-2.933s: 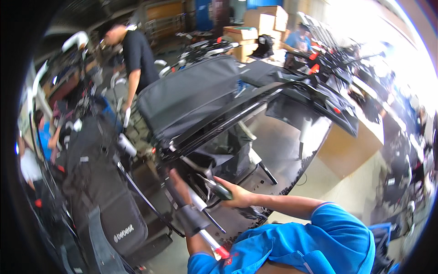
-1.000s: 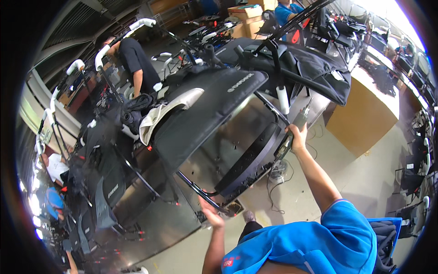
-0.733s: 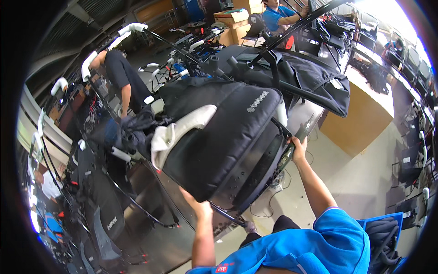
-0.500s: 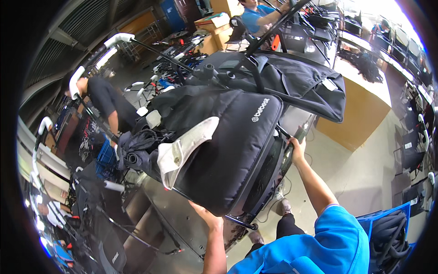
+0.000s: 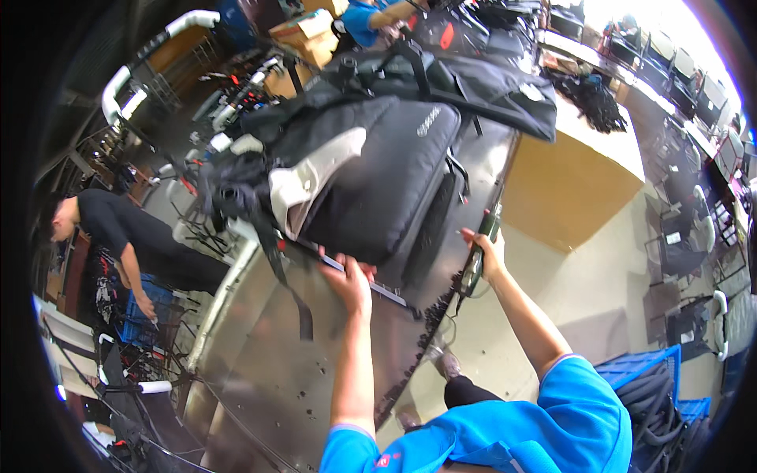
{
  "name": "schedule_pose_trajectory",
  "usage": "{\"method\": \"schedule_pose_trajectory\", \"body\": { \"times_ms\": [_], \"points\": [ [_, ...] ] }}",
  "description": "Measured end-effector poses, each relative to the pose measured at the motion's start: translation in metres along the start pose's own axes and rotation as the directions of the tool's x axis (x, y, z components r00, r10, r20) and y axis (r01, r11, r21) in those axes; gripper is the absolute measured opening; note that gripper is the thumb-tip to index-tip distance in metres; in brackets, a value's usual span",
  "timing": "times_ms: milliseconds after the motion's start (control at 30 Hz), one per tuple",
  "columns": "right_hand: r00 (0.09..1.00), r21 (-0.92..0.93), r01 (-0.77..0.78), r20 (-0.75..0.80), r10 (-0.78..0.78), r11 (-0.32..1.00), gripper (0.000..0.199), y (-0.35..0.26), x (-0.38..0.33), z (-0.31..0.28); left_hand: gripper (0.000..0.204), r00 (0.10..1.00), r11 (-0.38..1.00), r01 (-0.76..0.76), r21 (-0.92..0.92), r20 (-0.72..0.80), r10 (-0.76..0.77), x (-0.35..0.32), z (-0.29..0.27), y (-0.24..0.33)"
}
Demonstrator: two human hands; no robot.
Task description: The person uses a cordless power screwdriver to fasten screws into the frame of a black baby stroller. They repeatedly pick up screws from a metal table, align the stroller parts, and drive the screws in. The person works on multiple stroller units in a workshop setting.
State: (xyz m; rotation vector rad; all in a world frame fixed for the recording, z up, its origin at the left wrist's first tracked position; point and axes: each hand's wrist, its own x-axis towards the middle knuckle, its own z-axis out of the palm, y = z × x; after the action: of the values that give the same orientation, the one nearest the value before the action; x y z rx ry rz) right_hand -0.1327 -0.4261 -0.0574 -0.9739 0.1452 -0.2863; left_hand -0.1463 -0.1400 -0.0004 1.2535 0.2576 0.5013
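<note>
Both hands are closed on things at a metal table (image 5: pixel 296 394), over which a black padded stroller seat (image 5: pixel 394 169) sits with a pale curved piece (image 5: pixel 315 173) against its left side. Along the seat's near edge, the left hand (image 5: pixel 349 285) grips a frame tube (image 5: pixel 392 296); the right hand (image 5: pixel 487 252), beside the table's right edge, holds a slim dark green tool (image 5: pixel 471 276).
</note>
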Motion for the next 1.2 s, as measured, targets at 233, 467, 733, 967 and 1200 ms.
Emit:
{"method": "schedule_pose_trajectory", "body": {
  "times_ms": [233, 467, 733, 967, 1200],
  "points": [
    [0.996, -0.12, -0.086, 0.02, 0.089, 0.989, 0.085, -0.029, -0.054, -0.098, 0.051, 0.967, 0.982, -0.191, -0.008, 0.173, 0.189, 0.12, 0.146, -0.068],
    [0.979, -0.144, -0.165, -0.144, 0.144, 0.976, 0.08, -0.033, -0.044, -0.158, 0.063, 0.982, 0.996, 0.04, 0.086, 0.183, -0.055, 0.077, 0.176, -0.176],
    [0.909, -0.335, -0.408, -0.238, 0.343, 0.849, 0.082, 0.052, -0.199, -0.134, 0.05, 0.36, 0.523, -0.819, 0.236, 0.921, 0.148, -0.043, -0.002, -0.286],
    [0.865, -0.254, -0.494, -0.047, 0.5, 0.832, 0.082, 0.098, -0.245, -0.074, 0.045, 0.421, 0.433, -0.838, 0.331, 0.898, 0.127, -0.076, -0.121, -0.281],
    [0.779, -0.387, -0.523, 0.144, 0.61, 0.759, 0.082, 0.123, -0.266, 0.019, 0.042, 0.419, 0.524, -0.765, 0.375, 0.907, -0.036, -0.114, -0.276, -0.21]
  ]
}}
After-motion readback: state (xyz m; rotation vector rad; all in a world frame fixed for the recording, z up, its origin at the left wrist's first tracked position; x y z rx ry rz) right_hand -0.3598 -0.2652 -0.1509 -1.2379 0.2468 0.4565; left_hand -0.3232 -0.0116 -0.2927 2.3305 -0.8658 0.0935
